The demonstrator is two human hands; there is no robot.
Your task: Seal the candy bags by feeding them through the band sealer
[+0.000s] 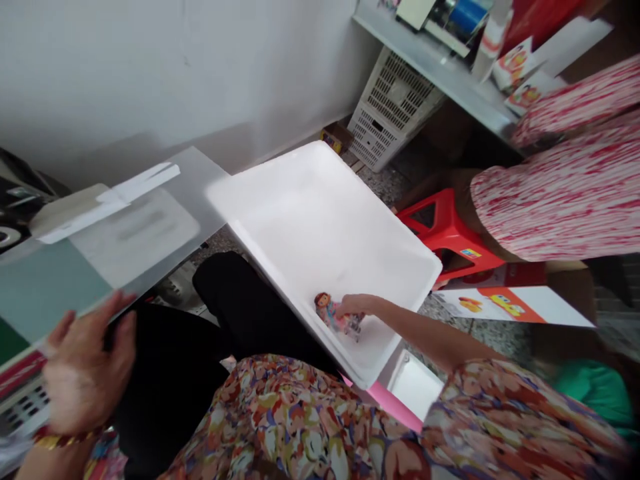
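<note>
A small doll-like figure (pixel 324 304) is being touched by the right hand (pixel 357 305), whose fingers are being bent down over it and over a few clear pieces (pixel 354 328) lying just beside it; whether the grip is being closed around anything cannot be told, since the fingertips are being hidden; the figure's brown-haired head is being left uncovered, just to the left of the grip. Figure and hand are being contained by a white foam tray (pixel 320 220), near its lower corner; the tray's bare floor is being spread out beyond the grip; black trousers (pixel 220 287) are being partly overlapped by the tray, to the left of the grip.

The left hand (pixel 87 367) is being held well apart from the right, at the near edge of a table (pixel 200 180); its fingers are being kept parted, nothing being seen in them; a bracelet (pixel 67 438) is being worn on that wrist; a white paper strip (pixel 113 203) is being supported by the table beyond that hand.

A red stool (pixel 440 227) is being seen beyond the right forearm, to the right of the tray; a printed carton (pixel 515 307) is being shown just beside it; stacked white crates (pixel 385 107) are being placed well beyond the grip.
</note>
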